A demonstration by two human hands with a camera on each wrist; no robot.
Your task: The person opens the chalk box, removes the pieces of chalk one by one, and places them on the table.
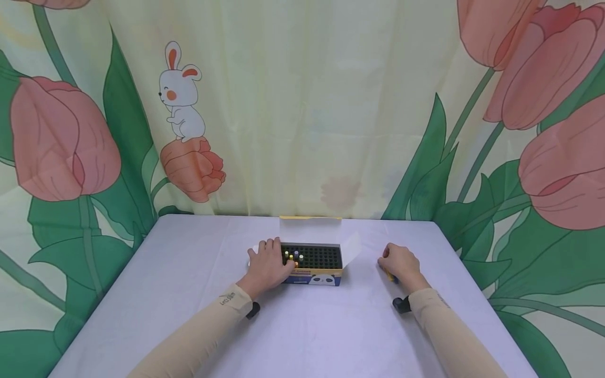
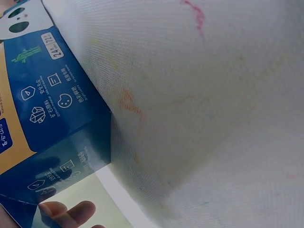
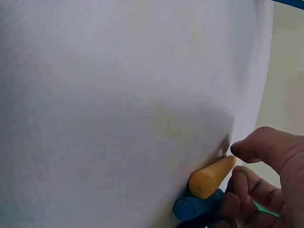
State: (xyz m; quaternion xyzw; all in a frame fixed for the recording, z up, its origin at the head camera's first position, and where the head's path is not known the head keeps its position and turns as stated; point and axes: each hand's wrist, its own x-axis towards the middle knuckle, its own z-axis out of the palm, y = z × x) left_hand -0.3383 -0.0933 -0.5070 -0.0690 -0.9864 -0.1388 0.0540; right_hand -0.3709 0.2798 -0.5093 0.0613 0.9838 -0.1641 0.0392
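A blue and yellow chalk box (image 1: 312, 277) with a panda print stands on the table, its lid raised. Its black holder (image 1: 326, 257) has rows of holes, with several chalk sticks (image 1: 296, 255) upright toward the left. My left hand (image 1: 268, 266) grips the box's left end; in the left wrist view its fingertips (image 2: 78, 213) show past a blue flap. To the right of the box, my right hand (image 1: 400, 263) is low over the table, thumb and forefinger pinching the end of a yellow-orange chalk (image 3: 209, 179). A blue chalk (image 3: 192, 206) lies beside it, partly behind the fingers.
White cloth with faint coloured smudges covers the table (image 1: 321, 331). The raised lid (image 1: 310, 228) stands behind the holder, and a white side flap (image 1: 351, 248) sticks out to the right. A curtain (image 1: 307, 115) with tulips and a rabbit hangs behind.
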